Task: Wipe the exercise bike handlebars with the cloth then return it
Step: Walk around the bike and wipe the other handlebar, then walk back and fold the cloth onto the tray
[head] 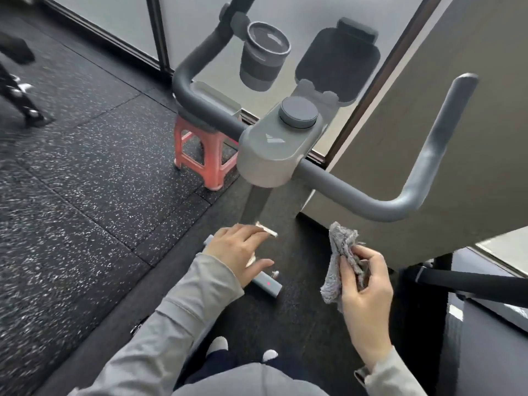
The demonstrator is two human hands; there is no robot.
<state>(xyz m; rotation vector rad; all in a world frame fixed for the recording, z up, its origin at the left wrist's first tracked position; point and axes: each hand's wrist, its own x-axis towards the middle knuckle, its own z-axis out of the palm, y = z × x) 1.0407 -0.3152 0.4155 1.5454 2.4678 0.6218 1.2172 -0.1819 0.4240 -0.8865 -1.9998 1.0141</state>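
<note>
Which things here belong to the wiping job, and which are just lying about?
For the job:
cloth, held in the right hand
handlebars

Just lying about:
pink stool
cup in its holder
round knob
grey bar with a red light on the floor

Right hand (368, 284) grips grey cloth (341, 258) below the handlebars (371, 200); left hand (237, 250) hovers, fingers spread

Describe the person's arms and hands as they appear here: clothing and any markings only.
Both arms wear long light-grey sleeves, the left sleeve and the right sleeve, creased and ending in plain cuffs at the wrists. The left hand and right hand are bare: no gloves, rings or watch show. No logos or markings are visible on the fabric.
</note>
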